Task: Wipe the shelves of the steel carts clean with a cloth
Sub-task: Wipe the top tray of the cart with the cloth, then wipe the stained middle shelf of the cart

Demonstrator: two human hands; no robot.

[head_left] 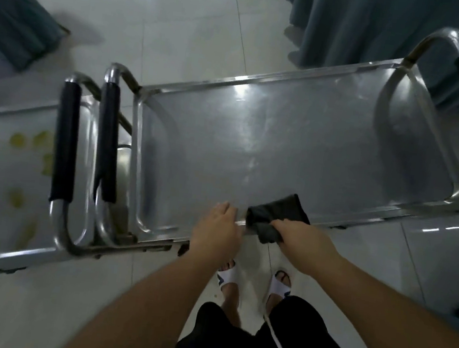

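Floor [181,34]: pale glossy tiles with ceiling lights mirrored in them; teal curtains [354,25] hang at the far right and far left.
Cart [282,151]: steel, straight in front of me, its top shelf bare and dull grey with a raised rim all round; black-sleeved handles at both ends.
Second cart [7,177]: steel, to my left, its handle just beside the first cart's; yellowish spots dot its shelf.
Cloth [274,219]: dark, bunched, draped over the near rim of the cart, part on the shelf and part hanging down my side.
Right hand [301,236]: my fingers are curled over the cloth, gripping it against the near rim.
Left hand [216,226]: I rest it on the same rim just left of the cloth, fingers bent over the edge; it has no cloth in it.
Me: black shorts, white slides, standing close against the cart.
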